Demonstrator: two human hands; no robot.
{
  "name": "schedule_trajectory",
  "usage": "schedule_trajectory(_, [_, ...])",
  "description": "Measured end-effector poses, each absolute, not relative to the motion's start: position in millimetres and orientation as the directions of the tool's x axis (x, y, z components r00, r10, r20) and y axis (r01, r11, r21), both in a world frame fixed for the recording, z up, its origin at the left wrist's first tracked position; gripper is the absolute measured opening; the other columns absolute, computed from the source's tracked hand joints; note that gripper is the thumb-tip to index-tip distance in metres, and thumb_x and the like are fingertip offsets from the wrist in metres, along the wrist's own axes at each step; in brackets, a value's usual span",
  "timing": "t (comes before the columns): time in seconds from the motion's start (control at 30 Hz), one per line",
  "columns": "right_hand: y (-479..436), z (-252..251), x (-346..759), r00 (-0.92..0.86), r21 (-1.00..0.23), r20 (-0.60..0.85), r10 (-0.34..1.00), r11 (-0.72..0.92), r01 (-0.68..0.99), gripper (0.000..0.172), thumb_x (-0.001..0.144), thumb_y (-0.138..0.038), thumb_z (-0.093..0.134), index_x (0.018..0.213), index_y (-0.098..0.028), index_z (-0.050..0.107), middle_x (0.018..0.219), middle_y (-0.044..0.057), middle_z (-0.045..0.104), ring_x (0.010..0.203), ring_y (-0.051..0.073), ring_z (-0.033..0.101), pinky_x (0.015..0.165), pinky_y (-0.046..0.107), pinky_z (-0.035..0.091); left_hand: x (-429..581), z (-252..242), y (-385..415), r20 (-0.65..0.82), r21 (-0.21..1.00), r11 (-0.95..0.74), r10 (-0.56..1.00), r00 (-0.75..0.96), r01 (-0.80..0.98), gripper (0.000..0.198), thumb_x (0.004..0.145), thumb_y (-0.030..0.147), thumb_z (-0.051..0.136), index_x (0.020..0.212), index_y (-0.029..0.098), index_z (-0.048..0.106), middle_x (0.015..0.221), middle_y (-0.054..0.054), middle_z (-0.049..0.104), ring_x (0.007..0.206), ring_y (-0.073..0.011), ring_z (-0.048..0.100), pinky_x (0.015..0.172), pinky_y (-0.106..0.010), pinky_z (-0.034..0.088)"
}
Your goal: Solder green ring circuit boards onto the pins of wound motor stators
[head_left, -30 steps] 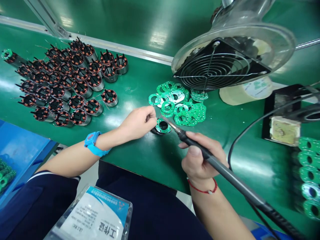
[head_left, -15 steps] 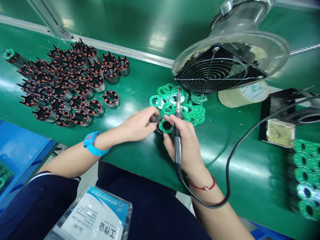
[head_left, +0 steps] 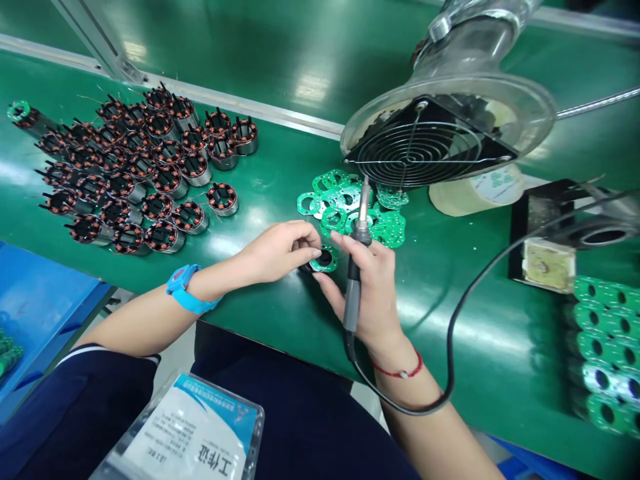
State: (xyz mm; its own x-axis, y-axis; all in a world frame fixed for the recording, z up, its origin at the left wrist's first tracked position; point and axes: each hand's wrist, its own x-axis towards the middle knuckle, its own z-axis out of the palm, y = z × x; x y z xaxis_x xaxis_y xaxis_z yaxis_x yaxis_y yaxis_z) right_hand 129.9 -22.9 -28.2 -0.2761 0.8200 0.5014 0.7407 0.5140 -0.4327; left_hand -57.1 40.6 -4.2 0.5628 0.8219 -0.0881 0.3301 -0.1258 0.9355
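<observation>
left hand [head_left: 277, 252] over the green bench mat [head_left: 280, 180], fingers curled together, thumb and fingertips pinching the small stator with green ring board [head_left: 321, 259] at its near-left edge; that piece resting on the mat just in front of the loose pile of green ring boards [head_left: 350, 207], between the two hands. right hand [head_left: 367, 287] touching the same piece from the right with forefinger and thumb, remaining fingers folded around the soldering iron [head_left: 356, 257]; iron held near upright, tip pointing up and away, clear of the work, black cord [head_left: 453, 333] looping off to the right. blue wristband [head_left: 185, 288] on left wrist, red thread bracelet [head_left: 397, 370] on right wrist. batch of copper-wound stators [head_left: 135, 173] standing in rows at far left of mat, well apart from the hands. clear fume hood with wire fan guard [head_left: 435, 133] hanging over the ring boards; roll of tape [head_left: 475, 190] behind it, its printing too blurred to read. black stand with sponge [head_left: 545, 263] at right, more green boards [head_left: 605, 347] stacked at far right edge. clear badge holder [head_left: 185, 433] at chest, upside down to the camera: large characters reading 工作证, smaller lines not legible. blue bin [head_left: 45, 300] at lower left.
</observation>
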Motion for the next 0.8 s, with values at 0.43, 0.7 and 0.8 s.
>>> schedule_trajectory(0.43, [-27, -21, 126, -0.302, -0.480, 0.527, 0.794, 0.572, 0.665, 0.046, 0.090, -0.012, 0.058, 0.133, -0.026, 0.048, 0.102, 0.002, 0.076, 0.098, 0.023, 0.067, 0.087, 0.040, 0.050, -58, -1, 40, -0.121, 0.917, -0.080, 0.877, 0.464, 0.391, 0.010, 0.087, 0.011, 0.053, 0.078, 0.015, 0.055, 0.066, 0.005, 0.051, 0.060, -0.0084, 0.045, 0.058, -0.022, 0.036])
schedule_trajectory(0.7, [-36, -30, 137, -0.042, -0.642, 0.624, 0.780, 0.543, 0.541, 0.040, 0.094, -0.023, 0.059, 0.133, -0.024, 0.056, 0.086, 0.002, 0.075, 0.078, 0.021, 0.072, 0.075, 0.039, 0.055, -59, -1, 38, -0.107, 0.901, -0.117, 0.874, 0.474, 0.419, 0.013, 0.088, 0.014, 0.052, 0.075, 0.017, 0.051, 0.062, 0.006, 0.047, 0.057, -0.0083, 0.042, 0.056, -0.023, 0.032])
schedule_trajectory(0.8, [-44, -36, 143, 0.046, -0.702, 0.602, 0.797, 0.501, 0.506, 0.028, 0.095, -0.035, 0.057, 0.120, -0.024, 0.064, 0.084, 0.003, 0.072, 0.063, 0.019, 0.068, 0.061, 0.036, 0.054, -60, -1, 38, -0.049, 0.883, -0.193, 0.869, 0.493, 0.427, 0.015, 0.087, 0.012, 0.052, 0.073, 0.017, 0.051, 0.063, 0.005, 0.047, 0.059, -0.0083, 0.042, 0.058, -0.023, 0.033])
